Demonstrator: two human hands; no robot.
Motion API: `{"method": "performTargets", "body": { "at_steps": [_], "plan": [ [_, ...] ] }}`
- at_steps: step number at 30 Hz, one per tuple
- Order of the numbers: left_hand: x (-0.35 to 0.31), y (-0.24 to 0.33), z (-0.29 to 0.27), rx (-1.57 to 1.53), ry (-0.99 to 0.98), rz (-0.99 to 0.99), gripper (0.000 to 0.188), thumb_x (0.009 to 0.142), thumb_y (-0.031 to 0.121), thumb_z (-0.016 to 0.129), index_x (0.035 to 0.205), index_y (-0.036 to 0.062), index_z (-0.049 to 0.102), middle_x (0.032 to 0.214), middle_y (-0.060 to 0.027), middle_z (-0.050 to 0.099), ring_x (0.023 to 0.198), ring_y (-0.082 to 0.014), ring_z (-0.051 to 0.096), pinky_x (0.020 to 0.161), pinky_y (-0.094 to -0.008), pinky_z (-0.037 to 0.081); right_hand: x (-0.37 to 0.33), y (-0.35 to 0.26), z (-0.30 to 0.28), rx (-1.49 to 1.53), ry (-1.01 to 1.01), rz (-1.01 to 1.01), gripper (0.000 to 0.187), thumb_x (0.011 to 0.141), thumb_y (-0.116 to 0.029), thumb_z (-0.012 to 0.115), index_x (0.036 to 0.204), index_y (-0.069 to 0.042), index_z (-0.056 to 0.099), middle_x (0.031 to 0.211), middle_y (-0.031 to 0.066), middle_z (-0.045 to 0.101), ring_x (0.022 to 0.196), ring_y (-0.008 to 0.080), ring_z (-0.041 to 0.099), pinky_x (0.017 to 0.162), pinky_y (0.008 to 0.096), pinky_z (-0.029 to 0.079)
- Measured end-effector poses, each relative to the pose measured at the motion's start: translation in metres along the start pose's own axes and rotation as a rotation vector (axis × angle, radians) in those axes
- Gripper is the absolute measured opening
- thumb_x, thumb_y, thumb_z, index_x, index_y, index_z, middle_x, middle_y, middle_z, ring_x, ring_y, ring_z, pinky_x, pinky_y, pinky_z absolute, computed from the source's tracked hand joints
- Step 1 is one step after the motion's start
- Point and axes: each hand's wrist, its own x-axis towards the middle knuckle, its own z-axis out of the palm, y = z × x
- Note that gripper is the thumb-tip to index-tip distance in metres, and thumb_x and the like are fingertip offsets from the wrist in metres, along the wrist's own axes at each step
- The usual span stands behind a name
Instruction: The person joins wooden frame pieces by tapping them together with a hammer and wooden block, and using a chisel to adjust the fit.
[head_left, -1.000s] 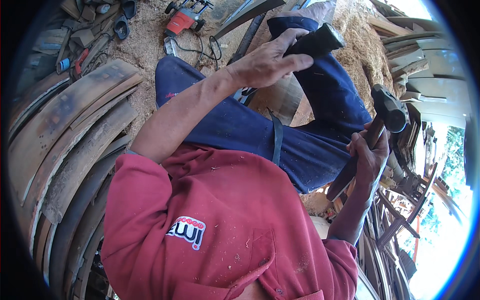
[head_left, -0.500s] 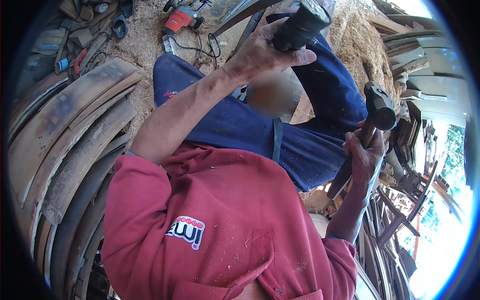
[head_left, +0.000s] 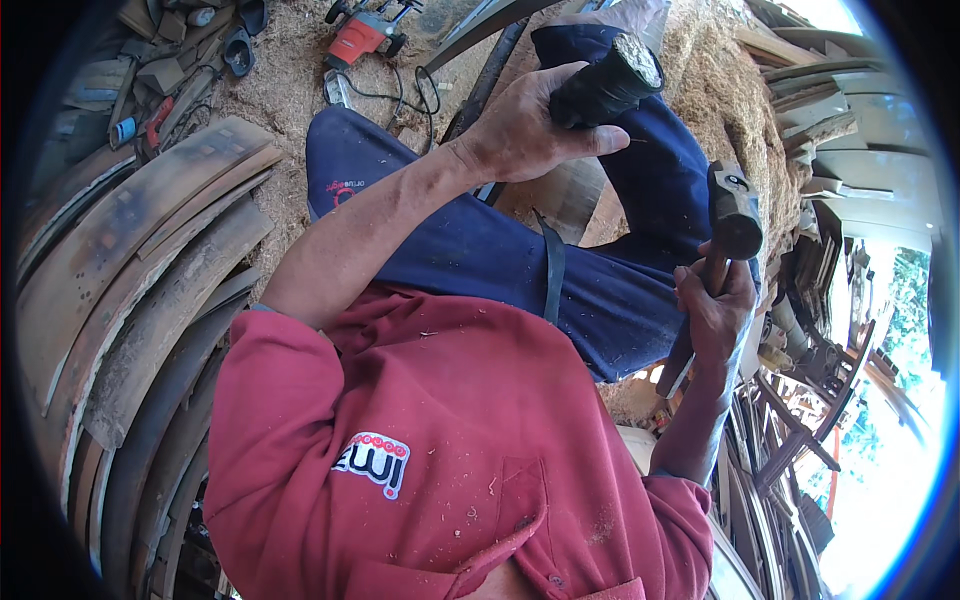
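Cylinder (head_left: pixel 598 94): black; end (head_left: pixel 638 58) mottled pale grey. Hammer (head_left: pixel 735 213): dark grey head, brown handle (head_left: pixel 680 352). Shirt (head_left: pixel 450 375): dark red; patch (head_left: pixel 376 465) white, black, red. Trousers (head_left: pixel 470 250): navy. Shavings (head_left: pixel 725 80): tan. Power tool (head_left: pixel 358 40): red, black.

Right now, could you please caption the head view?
Left hand holds a black cylindrical object, right hand holds a hammer.

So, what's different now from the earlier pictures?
The right hand has shifted left with its hammer. The dark cylindrical piece in the left hand went up the picture, then back down, ending slightly left of where it began. Both grips stayed; the red power tool stayed put.
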Motion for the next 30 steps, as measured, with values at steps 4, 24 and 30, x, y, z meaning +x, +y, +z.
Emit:
{"method": "performTargets", "body": {
  "at_steps": [4,24,30],
  "plan": [
    [0.0,0.001,-0.001,0.005,-0.028,-0.051,0.034,0.083,0.026,0.08,0.106,0.0058,0.064,0.084,0.0034,0.058,0.078,-0.008,0.054,0.074,-0.0277,0.047,0.0,0.004,0.0,-0.078,0.015,-0.035,0.035,0.08,-0.005,0.072,0.113,-0.006,0.062,0.076,-0.0027,0.058,0.068,0.0057,0.053,0.065,0.023,0.045],
    [0.003,0.002,0.003,0.031,-0.021,-0.013,0.036,0.083,0.026,0.08,0.108,0.0053,0.065,0.082,0.0011,0.061,0.077,-0.0089,0.056,0.075,-0.0285,0.049,0.0,-0.008,0.011,-0.142,-0.027,-0.068,0.026,0.08,-0.007,0.072,0.104,-0.006,0.061,0.072,-0.0025,0.055,0.067,0.0067,0.049,0.065,0.0244,0.044],
    [0.003,-0.004,0.004,0.037,-0.036,0.004,0.033,0.083,0.025,0.079,0.104,0.0046,0.065,0.081,0.0011,0.061,0.076,-0.0089,0.057,0.074,-0.0288,0.05,0.0,-0.007,0.013,-0.15,-0.038,-0.07,0.024,0.08,-0.007,0.072,0.1,-0.006,0.061,0.072,-0.0019,0.055,0.067,0.0073,0.049,0.065,0.0247,0.044]
  ]
}}
